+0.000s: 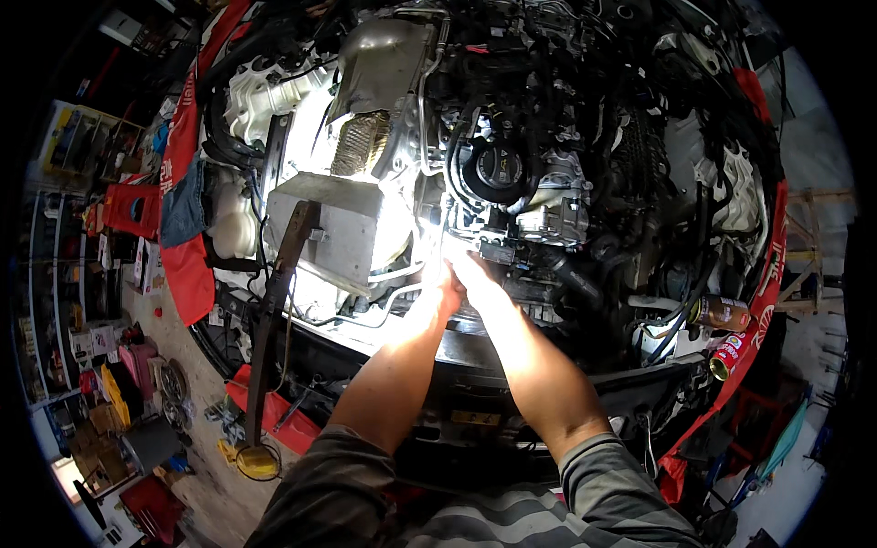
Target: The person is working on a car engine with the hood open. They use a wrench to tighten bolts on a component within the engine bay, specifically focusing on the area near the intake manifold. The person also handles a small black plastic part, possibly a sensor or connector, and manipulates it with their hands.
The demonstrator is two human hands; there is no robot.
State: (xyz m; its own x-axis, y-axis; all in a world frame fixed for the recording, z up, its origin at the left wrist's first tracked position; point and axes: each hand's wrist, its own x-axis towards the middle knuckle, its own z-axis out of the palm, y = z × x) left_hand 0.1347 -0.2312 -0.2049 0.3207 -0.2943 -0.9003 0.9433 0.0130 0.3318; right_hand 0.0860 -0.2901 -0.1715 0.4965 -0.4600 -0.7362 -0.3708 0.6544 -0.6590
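Note:
Both my arms reach forward over the front of an open car engine bay. My left hand [442, 285] and my right hand [470, 273] are close together at the front of the engine, in a bright patch of light. Glare washes out their fingers, so whether they hold anything is hidden. Just beyond them are metal pipes and black hoses, with a round black oil filler cap [499, 165] on the engine. To the left of my hands sits a grey metal box [331, 219]. A long dark metal bar [272, 315] leans against it.
Two spray cans, one brown [722, 313] and one red [728, 356], lie at the right front corner. Red covers [190, 283] drape both fenders. A crumpled metal heat shield [384, 64] stands farther back. Crowded shelves [57, 274] and floor clutter are at left.

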